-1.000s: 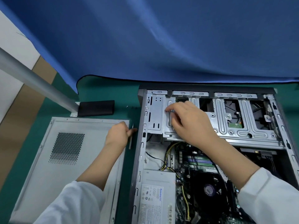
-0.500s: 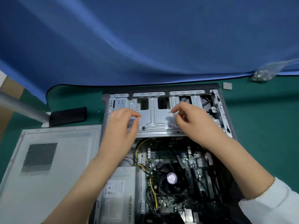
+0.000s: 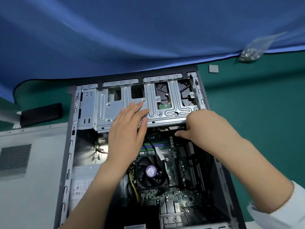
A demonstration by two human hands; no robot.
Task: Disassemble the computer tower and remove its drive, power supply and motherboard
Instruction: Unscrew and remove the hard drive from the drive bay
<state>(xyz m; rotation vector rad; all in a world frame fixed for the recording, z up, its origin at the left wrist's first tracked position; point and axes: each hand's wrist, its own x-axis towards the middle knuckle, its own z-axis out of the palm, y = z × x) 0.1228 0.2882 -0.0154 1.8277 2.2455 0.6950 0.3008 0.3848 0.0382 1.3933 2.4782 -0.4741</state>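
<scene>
The computer tower (image 3: 69, 146) lies open on its side. A silver drive cage (image 3: 165, 103) spans its far end, with a hard drive (image 3: 162, 95) showing through its cut-outs. My left hand (image 3: 130, 126) lies flat on the cage with straight fingers. My right hand (image 3: 203, 124) reaches under the cage's near edge; its fingers curl there, and what they touch is hidden. Below lie the motherboard (image 3: 183, 164) with its black CPU fan (image 3: 151, 172) and the grey power supply (image 3: 82, 180) at the left.
The removed side panel (image 3: 33, 171) lies left of the case. A black block (image 3: 41, 114) sits beyond it. A small grey square (image 3: 213, 68) and a clear bag of screws (image 3: 250, 52) rest on the green mat at the far right, under the blue cloth.
My left hand has flattened on the cage, fingers now straight. My right hand has dropped from the cage top to under its near edge. The view has shifted closer.
</scene>
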